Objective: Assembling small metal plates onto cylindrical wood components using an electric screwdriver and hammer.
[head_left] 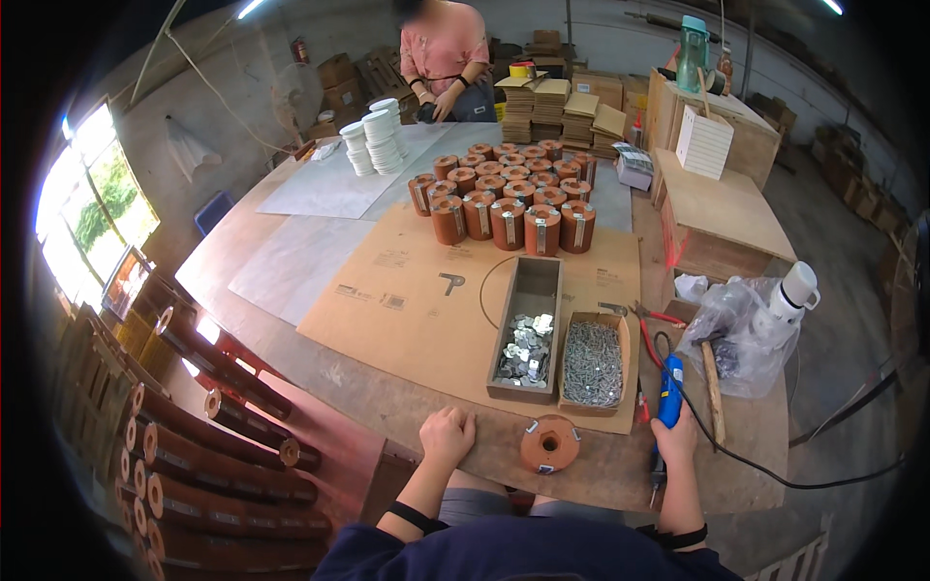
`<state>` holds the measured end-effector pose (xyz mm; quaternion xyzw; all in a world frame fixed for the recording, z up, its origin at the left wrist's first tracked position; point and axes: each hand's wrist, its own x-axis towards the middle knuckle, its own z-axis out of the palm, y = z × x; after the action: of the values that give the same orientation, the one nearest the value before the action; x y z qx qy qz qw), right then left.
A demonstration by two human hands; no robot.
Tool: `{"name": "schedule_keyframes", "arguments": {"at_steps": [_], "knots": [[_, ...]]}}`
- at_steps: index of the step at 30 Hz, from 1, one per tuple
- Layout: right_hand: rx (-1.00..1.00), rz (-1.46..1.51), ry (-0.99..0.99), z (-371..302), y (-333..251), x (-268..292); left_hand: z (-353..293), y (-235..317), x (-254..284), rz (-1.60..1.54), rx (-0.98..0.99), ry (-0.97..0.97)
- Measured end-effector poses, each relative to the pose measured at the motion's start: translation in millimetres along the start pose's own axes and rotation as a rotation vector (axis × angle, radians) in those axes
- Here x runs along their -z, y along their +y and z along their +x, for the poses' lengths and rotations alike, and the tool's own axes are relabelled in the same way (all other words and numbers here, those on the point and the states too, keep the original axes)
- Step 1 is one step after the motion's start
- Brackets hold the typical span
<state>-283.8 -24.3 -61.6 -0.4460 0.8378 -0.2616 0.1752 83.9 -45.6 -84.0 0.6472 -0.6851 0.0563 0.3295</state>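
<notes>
My right hand (675, 434) is wrapped round a blue corded electric screwdriver (670, 391), its tip pointing down near the table's front right edge. My left hand (448, 434) rests curled at the front edge of the table; whatever its fingers hold, if anything, is hidden. Between my hands, an orange-brown cylinder (550, 444) with a centre hole stands on the table, small metal pieces on it. Just beyond lie a long grey box (526, 329) of small metal plates (526, 349) and a cardboard tray (625, 363) full of screws (593, 363).
Many similar cylinders (509, 218) stand on cardboard (387, 290). White stacked discs (383, 140), red-handled pliers (654, 334), a wooden stick (713, 392) and a white bottle (794, 290) in plastic are around. Long brown tubes (223, 465) lie left. Across the table stands another person (446, 48).
</notes>
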Motion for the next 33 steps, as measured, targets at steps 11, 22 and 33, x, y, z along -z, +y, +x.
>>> {"name": "schedule_keyframes", "arguments": {"at_steps": [11, 22, 33], "knots": [[0.026, -0.005, 0.06, 3.3, 6.4, -5.9, 1.4, -0.1, -1.2, -0.013, 0.012, 0.006], [0.05, 0.009, 0.021, 2.2, 4.7, -2.8, 0.7, 0.5, -0.1, 0.01, 0.015, -0.016], [0.051, -0.021, 0.035, 2.2, 4.5, -4.3, 1.4, 0.7, -0.6, 0.011, 0.003, 0.0]]}}
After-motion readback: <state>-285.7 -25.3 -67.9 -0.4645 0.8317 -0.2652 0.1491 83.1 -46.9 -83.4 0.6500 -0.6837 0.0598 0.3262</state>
